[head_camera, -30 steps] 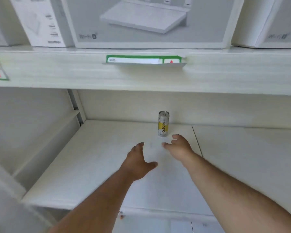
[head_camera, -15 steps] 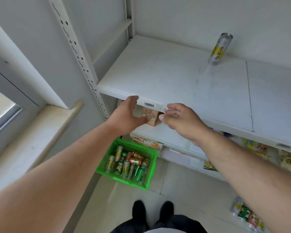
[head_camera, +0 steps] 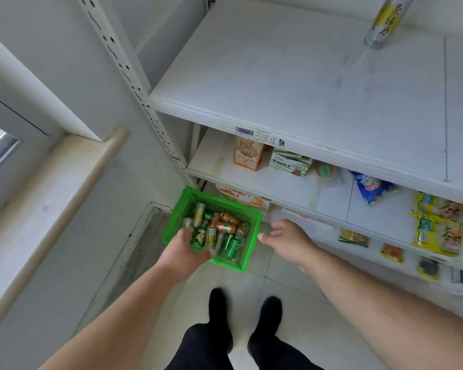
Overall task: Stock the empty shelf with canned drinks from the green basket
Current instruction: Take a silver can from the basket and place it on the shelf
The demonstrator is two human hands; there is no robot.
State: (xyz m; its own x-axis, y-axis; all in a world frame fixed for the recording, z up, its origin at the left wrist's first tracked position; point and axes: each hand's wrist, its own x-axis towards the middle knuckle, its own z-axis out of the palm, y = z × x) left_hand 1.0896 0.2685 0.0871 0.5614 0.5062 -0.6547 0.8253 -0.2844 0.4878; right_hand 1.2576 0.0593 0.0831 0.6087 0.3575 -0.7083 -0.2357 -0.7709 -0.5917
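A green basket (head_camera: 183, 209) stands on the floor at the foot of the shelving, holding several drink cans (head_camera: 226, 228) in green, orange and silver. My left hand (head_camera: 183, 251) hovers over the basket's near left corner with relaxed fingers, holding nothing. My right hand (head_camera: 286, 240) is spread open just right of the basket, also holding nothing. One tall silver and yellow can (head_camera: 385, 21) stands upright at the back of the wide white shelf (head_camera: 292, 84).
Lower shelves hold snack packets (head_camera: 436, 225), an orange carton (head_camera: 247, 153) and a green and white pack (head_camera: 290, 162). A perforated shelf upright (head_camera: 134, 84) rises at left beside a windowsill (head_camera: 54, 182). My black shoes (head_camera: 245, 313) stand on the tiled floor.
Both hands have dropped from the shelf's front edge down to the basket on the floor. The view has tilted further down.
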